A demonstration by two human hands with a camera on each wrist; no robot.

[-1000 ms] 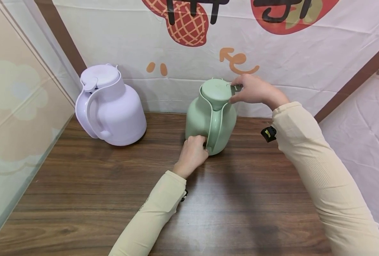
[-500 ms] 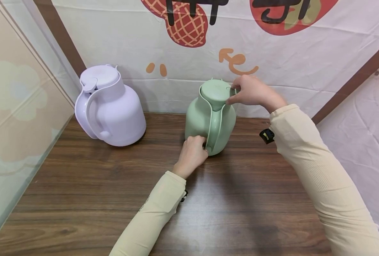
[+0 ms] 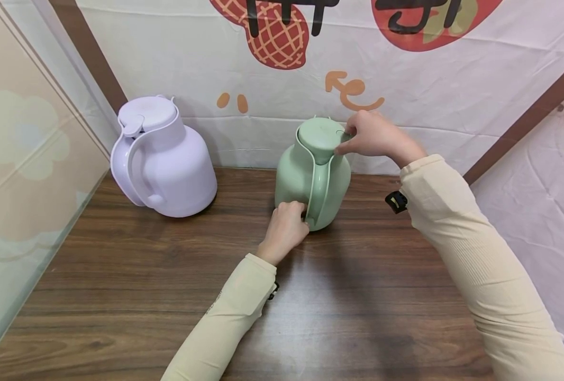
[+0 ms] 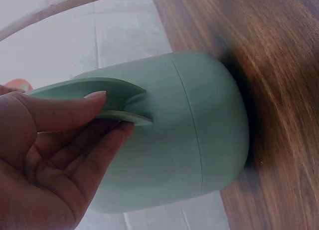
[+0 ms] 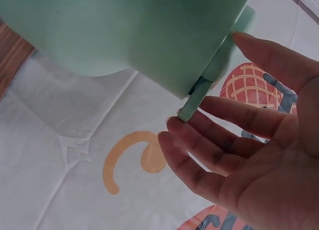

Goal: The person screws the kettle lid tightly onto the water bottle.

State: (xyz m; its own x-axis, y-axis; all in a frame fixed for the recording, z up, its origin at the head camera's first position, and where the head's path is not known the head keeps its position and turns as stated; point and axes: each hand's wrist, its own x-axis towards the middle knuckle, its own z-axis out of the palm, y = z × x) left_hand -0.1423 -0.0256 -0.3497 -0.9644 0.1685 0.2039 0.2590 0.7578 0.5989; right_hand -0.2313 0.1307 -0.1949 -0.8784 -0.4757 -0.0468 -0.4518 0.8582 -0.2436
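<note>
A green thermos jug (image 3: 291, 174) stands upright on the wooden table, its handle (image 3: 320, 185) toward me. My left hand (image 3: 287, 225) grips the lower part of that handle. In the left wrist view the thumb lies along one side of the handle (image 4: 84, 85) and the fingers curl at the other. At the jug's top, my right hand (image 3: 377, 135) pinches the right edge of the round lid (image 3: 319, 133). Up close in the right wrist view, the thumb is at the lid's edge and the fingertips are at a small tab (image 5: 193, 103) sticking out from it.
A lilac thermos jug (image 3: 182, 164) stands at the back left, lid on, handle toward me. Behind both jugs hangs a printed white cloth (image 3: 263, 137), close to the green one. Another cloth wall (image 3: 29, 159) borders the table (image 3: 134, 296) on the left.
My right hand has shifted slightly left, its fingertips closing in on the edge of the green jug's lid. The left hand and both jugs look the same.
</note>
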